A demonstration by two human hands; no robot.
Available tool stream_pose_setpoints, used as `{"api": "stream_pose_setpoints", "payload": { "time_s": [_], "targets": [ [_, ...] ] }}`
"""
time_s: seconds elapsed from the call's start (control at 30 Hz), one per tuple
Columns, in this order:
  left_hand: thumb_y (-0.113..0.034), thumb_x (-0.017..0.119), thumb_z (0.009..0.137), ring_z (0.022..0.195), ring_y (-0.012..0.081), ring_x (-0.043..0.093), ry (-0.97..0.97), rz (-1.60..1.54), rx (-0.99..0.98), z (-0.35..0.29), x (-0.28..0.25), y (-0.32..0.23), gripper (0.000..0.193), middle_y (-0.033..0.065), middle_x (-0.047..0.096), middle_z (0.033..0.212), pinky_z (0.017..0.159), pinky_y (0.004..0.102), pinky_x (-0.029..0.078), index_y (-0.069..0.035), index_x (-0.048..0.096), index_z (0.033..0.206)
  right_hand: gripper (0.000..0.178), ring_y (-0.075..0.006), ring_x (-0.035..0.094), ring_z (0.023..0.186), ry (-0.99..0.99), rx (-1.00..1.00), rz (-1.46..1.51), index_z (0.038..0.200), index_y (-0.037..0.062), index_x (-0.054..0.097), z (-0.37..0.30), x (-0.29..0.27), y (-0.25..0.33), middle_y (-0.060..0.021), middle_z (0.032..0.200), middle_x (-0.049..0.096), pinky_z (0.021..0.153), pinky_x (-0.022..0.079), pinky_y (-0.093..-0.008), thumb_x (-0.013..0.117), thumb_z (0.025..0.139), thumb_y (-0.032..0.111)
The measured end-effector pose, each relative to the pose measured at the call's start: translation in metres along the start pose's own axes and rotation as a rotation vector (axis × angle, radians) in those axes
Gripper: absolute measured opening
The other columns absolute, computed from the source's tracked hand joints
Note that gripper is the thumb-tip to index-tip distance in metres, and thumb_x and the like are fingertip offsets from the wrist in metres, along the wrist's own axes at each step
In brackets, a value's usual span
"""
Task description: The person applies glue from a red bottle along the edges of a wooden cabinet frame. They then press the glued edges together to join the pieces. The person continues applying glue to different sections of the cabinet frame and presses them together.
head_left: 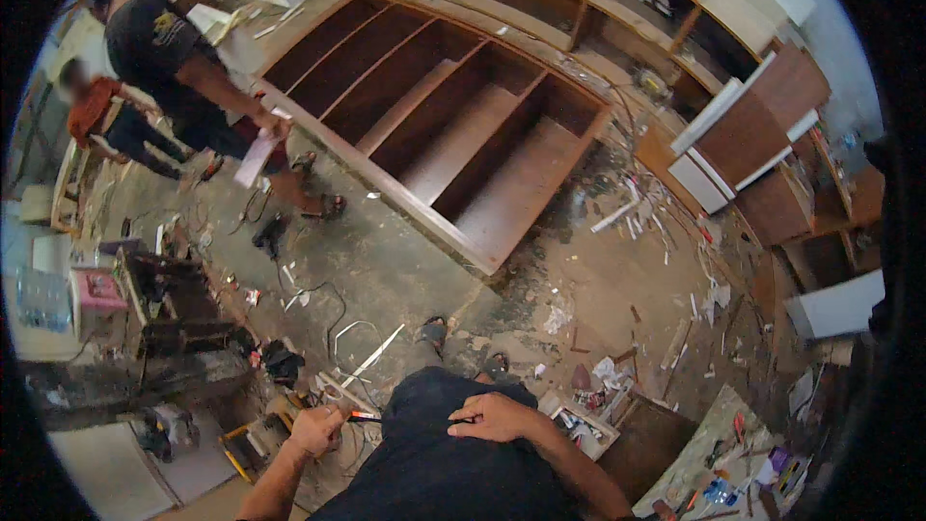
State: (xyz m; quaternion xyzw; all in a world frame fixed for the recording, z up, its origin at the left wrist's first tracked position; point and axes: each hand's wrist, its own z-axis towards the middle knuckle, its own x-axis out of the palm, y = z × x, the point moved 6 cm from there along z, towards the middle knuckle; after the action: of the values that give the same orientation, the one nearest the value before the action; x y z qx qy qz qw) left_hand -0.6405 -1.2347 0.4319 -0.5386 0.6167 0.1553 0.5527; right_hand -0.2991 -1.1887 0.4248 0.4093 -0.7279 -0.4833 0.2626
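Note:
My left hand [316,430] is closed around a thin tool, whose orange-and-white part [363,416] sticks out toward my dark shirt [424,449]; its exact kind is too small to tell. In front of my shirt, my right hand [494,418] has its thumb and fingers drawn together in a pinch. Something dark seems to lie between them, but against the dark cloth I cannot make it out. Beyond my feet, a large brown shelf cabinet [453,219] lies on its back on the floor, its compartments facing up.
A person in a dark shirt [159,39] stands left of the cabinet with a pale flat piece [255,158]; another in orange [95,114] is behind. Boards [762,121] lean at right. Near my right are an open drawer box [588,434] and a cluttered bench [709,444]. Scraps litter the floor.

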Motion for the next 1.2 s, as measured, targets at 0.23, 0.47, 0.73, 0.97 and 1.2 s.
{"api": "stream_pose_setpoints", "payload": {
  "time_s": [0.23, 0.47, 0.73, 0.97, 1.2],
  "targets": [
    [-0.015, 0.077, 0.076, 0.099, 0.0265, 0.065, 0.035, -0.493, -0.261, 0.029, -0.085, 0.054, 0.046, 0.0142, 0.069, 0.11, 0.093, 0.0363, 0.048, -0.004, 0.067, 0.119, 0.037, -0.0181, 0.065, 0.086, -1.203, 0.37, 0.183, 0.112, -0.0015, 0.072, -0.238, -0.119, -0.058, -0.009, 0.097, 0.073, 0.078, 0.053, -0.0347, 0.055, 0.1, 0.03],
    [-0.005, 0.069, 0.087, 0.104, 0.0186, 0.063, 0.549, -0.934, 0.207, 0.2, -0.046, -0.119, 0.027, 0.0069, 0.069, 0.107, 0.093, 0.0339, 0.048, -0.003, 0.071, 0.114, 0.027, -0.0233, 0.069, 0.09, -2.034, 0.461, 0.145, 0.105, 0.0024, 0.073, -0.368, 0.027, -0.108, -0.0134, 0.104, 0.074, 0.08, 0.053, -0.0369, 0.064, 0.087, 0.02],
    [-0.014, 0.066, 0.096, 0.108, 0.0163, 0.065, 1.375, -0.549, 0.76, 0.219, 0.08, -0.262, 0.032, 0.0064, 0.07, 0.122, 0.098, 0.0305, 0.048, -0.012, 0.068, 0.128, 0.032, -0.0167, 0.07, 0.083, -2.264, 0.684, 0.611, 0.111, 0.0023, 0.07, -0.303, 0.249, -0.174, -0.0086, 0.093, 0.072, 0.069, 0.054, -0.0298, 0.059, 0.1, 0.03],
    [-0.022, 0.071, 0.094, 0.1, 0.0123, 0.066, 1.269, -0.444, 0.614, 0.221, 0.124, -0.3, 0.025, 0.0051, 0.075, 0.111, 0.094, 0.0287, 0.05, -0.01, 0.074, 0.116, 0.018, -0.0168, 0.067, 0.066, -2.618, 1.007, 0.416, 0.091, 0.0042, 0.075, -0.497, 0.328, -0.21, -0.0051, 0.076, 0.072, 0.056, 0.051, -0.0304, 0.066, 0.089, 0.02],
    [-0.024, 0.071, 0.094, 0.093, 0.0129, 0.066, 1.135, -0.592, 0.616, 0.216, 0.153, -0.325, 0.022, 0.0054, 0.075, 0.102, 0.09, 0.0315, 0.051, -0.009, 0.075, 0.11, 0.022, -0.0187, 0.067, 0.077, -2.396, 1.378, -0.026, 0.087, 0.0071, 0.071, -0.471, 0.244, -0.265, -0.0035, 0.079, 0.069, 0.065, 0.054, -0.0374, 0.071, 0.086, 0.029]
  ]
}}
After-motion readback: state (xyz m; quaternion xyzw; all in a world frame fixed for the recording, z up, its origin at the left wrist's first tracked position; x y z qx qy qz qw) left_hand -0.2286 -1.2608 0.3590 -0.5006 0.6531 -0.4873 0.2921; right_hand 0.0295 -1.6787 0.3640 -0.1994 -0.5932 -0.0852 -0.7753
